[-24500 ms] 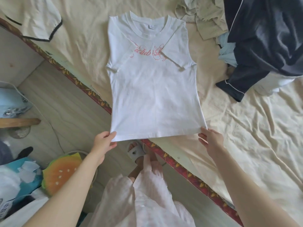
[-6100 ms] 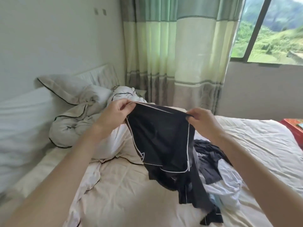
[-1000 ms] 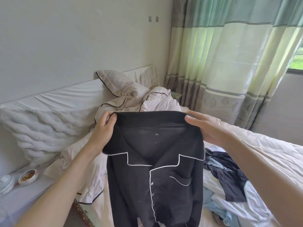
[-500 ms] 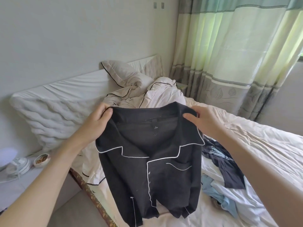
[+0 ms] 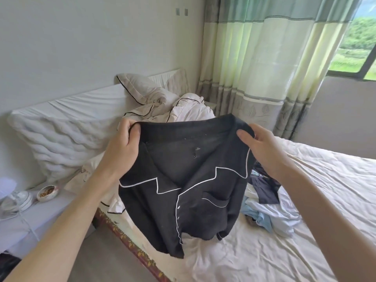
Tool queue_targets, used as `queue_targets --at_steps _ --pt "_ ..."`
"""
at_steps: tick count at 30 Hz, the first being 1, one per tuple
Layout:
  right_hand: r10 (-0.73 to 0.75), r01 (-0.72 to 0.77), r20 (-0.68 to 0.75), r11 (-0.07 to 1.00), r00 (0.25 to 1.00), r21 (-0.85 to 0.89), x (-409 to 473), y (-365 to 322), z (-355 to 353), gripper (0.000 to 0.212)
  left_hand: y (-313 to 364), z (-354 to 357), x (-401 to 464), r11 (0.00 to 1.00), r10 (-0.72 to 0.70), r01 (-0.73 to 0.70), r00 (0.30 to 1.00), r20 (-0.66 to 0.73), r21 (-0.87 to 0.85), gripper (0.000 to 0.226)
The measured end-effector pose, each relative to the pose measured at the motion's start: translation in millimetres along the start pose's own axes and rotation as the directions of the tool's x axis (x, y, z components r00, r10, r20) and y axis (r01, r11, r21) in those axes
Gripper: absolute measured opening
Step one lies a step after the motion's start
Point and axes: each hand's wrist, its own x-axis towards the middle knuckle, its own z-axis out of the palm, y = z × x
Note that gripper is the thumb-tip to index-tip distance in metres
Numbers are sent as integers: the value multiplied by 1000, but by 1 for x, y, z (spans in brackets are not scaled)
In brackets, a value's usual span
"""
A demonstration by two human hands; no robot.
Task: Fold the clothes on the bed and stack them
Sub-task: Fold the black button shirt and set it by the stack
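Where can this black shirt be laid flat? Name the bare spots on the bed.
Bare sheet lies below the black shirt, toward the near bed edge, and right of the clothes pile. Crowded: that pile, and the rumpled duvet by the headboard.

I hold a black button-front pyjama shirt with white piping (image 5: 195, 192) up by its shoulders over the bed's (image 5: 305, 231) left edge. My left hand (image 5: 122, 147) pinches the left shoulder, and my right hand (image 5: 262, 149) grips the right, thumb on the front. The hem hangs down to the cream sheet. A heap of dark and pale blue clothes (image 5: 264, 202) lies just right of it. A crumpled cream duvet with black piping (image 5: 171, 106) sits at the head end.
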Motion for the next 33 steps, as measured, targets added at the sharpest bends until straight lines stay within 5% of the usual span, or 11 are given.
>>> queue_targets --at_steps 2,8,11,16,26,33 --pt "-26 28 -88 1000 996 13 -16 -17 -9 13 20 -12 -6 997 78 -78 997 -26 -6 16" --pt "-453 284 -270 824 850 -490 -37 -57 -34 21 69 -44 0 961 276 -276 942 -192 28 12" --pt "-536 318 -279 764 797 -561 -33 -65 -39 24 74 -46 8 953 300 -304 927 -224 19 12" --pt "-545 339 -167 703 822 -625 -2 -42 -31 32 44 -22 24 961 278 -268 936 -215 75 14" --pt "-194 223 115 746 974 -627 146 137 68 34 -131 116 107 971 -48 63 997 -67 230 17" --pt "105 60 222 774 969 -630 225 320 173 38 -309 238 131 882 -324 303 946 -2 362 17"
